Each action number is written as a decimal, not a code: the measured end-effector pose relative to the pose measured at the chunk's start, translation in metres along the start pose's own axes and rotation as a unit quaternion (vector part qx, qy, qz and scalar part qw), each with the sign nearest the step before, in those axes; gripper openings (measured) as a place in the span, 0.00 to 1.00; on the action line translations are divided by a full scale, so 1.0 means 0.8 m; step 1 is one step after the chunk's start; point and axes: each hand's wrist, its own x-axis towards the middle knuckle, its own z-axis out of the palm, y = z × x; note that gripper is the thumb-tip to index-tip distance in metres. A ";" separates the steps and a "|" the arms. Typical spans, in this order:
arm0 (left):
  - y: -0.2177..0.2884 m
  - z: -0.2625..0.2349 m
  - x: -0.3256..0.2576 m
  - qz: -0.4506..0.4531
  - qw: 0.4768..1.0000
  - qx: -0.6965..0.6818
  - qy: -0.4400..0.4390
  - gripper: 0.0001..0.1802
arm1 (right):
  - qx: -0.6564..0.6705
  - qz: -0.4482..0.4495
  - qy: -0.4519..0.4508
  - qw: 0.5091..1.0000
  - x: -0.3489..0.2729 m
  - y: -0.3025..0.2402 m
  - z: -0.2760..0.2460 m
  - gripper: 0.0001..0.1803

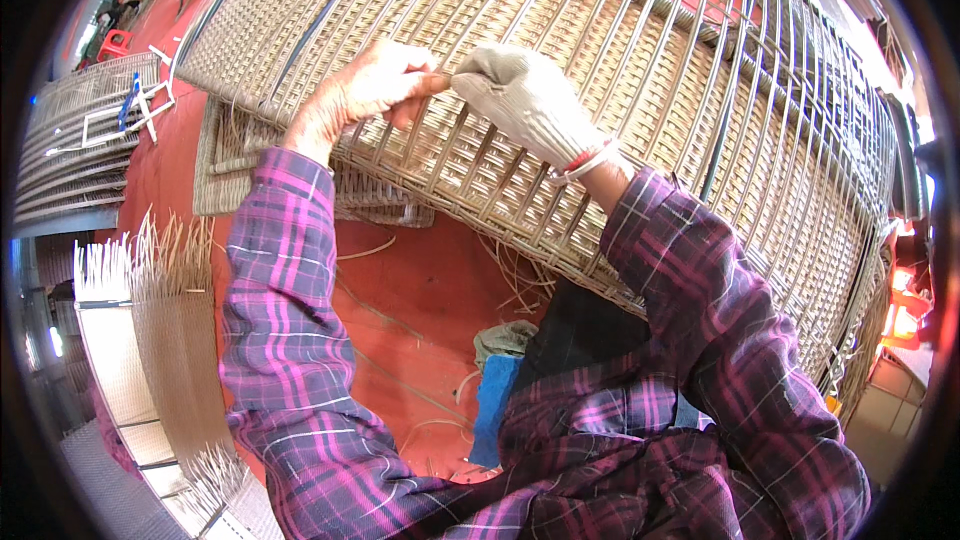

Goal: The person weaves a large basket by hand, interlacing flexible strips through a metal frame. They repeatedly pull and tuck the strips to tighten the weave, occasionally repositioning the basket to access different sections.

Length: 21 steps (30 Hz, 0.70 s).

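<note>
My bare left hand (376, 90) and my right hand (525, 100), in a pale knitted glove, meet over a large woven wicker panel (640, 70) with a frame of parallel metal rods. The left thumb and forefinger are pinched together, their tips almost touching the glove. My right fingers are curled closed. Whatever lies between the fingertips is too small or hidden to make out. Both hands are above the near left part of the panel. Beneath its near edge lies a smaller woven piece (225, 165).
Frayed bundles of flat weaving strips (180, 360) stand at lower left. Stacked rod frames (75, 155) are at far left, with a red plastic stool (115, 43) behind. Loose strands and a blue object (493, 410) lie near my lap above the red floor (400, 290).
</note>
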 end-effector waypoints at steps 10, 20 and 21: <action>0.023 -0.051 -0.070 0.100 0.938 0.187 0.273 0.06 | 0.003 -0.201 0.092 0.975 0.020 -0.040 -0.006 0.19; -0.009 0.019 -0.032 0.025 0.949 0.112 0.293 0.23 | -0.024 0.004 0.051 0.998 0.048 -0.039 -0.013 0.11; -0.017 0.026 -0.025 -0.028 0.935 0.236 0.264 0.23 | -0.096 -0.036 0.037 0.994 0.047 -0.035 -0.005 0.11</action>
